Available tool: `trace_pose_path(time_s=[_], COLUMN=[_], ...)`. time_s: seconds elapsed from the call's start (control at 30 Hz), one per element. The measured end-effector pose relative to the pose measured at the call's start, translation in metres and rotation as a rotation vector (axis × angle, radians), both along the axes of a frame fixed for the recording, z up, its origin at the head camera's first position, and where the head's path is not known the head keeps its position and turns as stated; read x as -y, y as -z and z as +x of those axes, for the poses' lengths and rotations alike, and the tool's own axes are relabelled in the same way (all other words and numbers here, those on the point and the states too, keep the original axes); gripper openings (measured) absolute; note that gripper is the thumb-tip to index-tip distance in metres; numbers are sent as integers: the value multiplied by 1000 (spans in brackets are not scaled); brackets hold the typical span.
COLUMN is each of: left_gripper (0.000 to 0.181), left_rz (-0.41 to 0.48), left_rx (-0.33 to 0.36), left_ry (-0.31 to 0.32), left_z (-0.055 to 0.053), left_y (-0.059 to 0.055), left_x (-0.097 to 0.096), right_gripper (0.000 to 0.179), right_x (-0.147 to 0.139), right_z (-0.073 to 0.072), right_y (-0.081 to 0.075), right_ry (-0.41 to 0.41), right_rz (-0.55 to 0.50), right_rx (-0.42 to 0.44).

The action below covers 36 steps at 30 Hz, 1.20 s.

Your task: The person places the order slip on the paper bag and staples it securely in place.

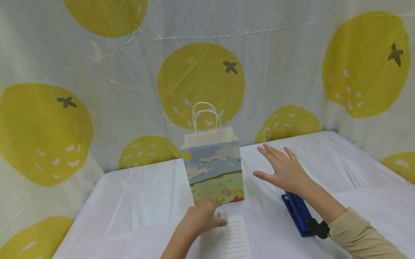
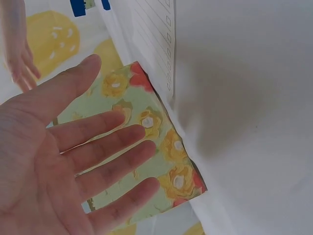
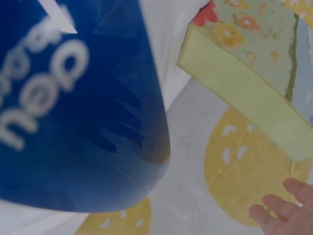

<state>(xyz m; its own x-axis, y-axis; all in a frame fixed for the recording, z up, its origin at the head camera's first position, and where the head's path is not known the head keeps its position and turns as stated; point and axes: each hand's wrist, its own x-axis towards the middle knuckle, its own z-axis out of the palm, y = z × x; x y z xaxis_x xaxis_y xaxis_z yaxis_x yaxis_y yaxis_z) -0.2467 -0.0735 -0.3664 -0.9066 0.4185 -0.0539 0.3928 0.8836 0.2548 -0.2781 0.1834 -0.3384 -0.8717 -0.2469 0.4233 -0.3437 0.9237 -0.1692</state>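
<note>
A paper gift bag with white twisted handles and a painted meadow print stands upright at the middle of the table. My left hand hovers in front of its lower edge, fingers extended and holding nothing; the left wrist view has the open palm before the bag's flowers. Under and beside that hand lies a white lined checklist sheet. On the right, my right hand is raised with spread fingers, holding nothing. Below its wrist is a blue stapler, large and close in the right wrist view.
A white cloth covers the table. Behind and at both sides hangs a pale curtain printed with yellow fruit. Dark wrist cameras are strapped on both wrists, the right one overlapping the stapler in the head view.
</note>
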Motion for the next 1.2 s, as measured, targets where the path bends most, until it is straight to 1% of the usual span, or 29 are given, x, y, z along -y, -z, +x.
trace_pose_path(time_s=[0.3, 0.4, 0.57, 0.8, 1.0, 1.2], left_gripper=[55, 57, 59, 57, 56, 55], left_rz=[-47, -70, -121, -161, -178, -175], left_rx=[25, 31, 20, 47, 14, -7], left_ry=[20, 23, 33, 37, 44, 32], left_z=[3, 3, 2, 1, 4, 4], left_y=[2, 4, 8, 12, 14, 17], left_x=[-4, -5, -8, -12, -13, -15], right_gripper=[76, 76, 77, 77, 77, 76], right_x=[3, 4, 6, 7, 8, 10], right_z=[-1, -1, -1, -1, -2, -1], right_y=[0, 0, 0, 0, 0, -1], right_ry=[-15, -16, -16, -20, -31, -27], right_rz=[-10, -14, -15, -16, -19, -18], right_rx=[-10, -9, -3, -3, 3, 12])
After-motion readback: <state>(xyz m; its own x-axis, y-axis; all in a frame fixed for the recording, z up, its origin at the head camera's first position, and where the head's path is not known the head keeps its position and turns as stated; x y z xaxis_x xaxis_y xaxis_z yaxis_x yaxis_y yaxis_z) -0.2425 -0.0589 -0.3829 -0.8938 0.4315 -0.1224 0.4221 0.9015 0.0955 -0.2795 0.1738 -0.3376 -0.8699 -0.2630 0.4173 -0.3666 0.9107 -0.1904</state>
